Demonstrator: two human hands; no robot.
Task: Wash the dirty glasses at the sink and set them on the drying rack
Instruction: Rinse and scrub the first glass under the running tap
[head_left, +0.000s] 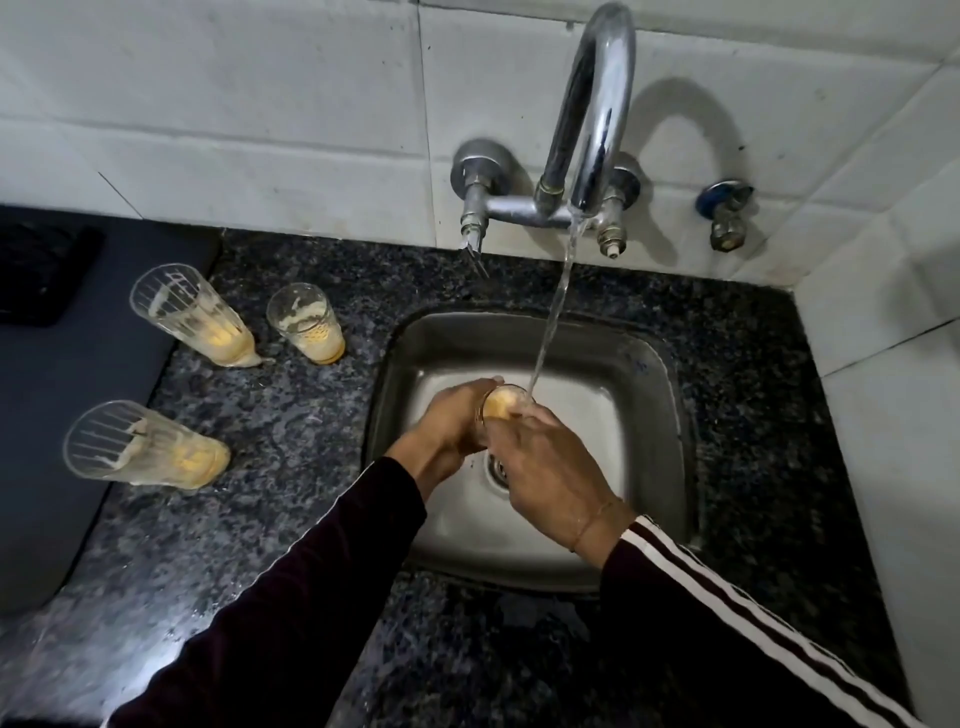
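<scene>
Over the steel sink (649, 374) I hold a dirty glass (501, 402) with orange-yellow residue inside, its mouth up. My left hand (452, 423) grips it from the left and my right hand (540, 467) wraps it from the right. Water from the chrome tap (597, 104) streams down onto the glass rim and my right fingers. Three more dirty glasses stand on the granite counter to the left: a tall one (192, 317), a short one (309, 325) and another tall one (143, 447).
A dark mat (62, 415) covers the counter's left part, with a black object (41, 265) at its far corner. White tiled walls close the back and right. A small valve (727, 215) sticks out of the wall right of the tap.
</scene>
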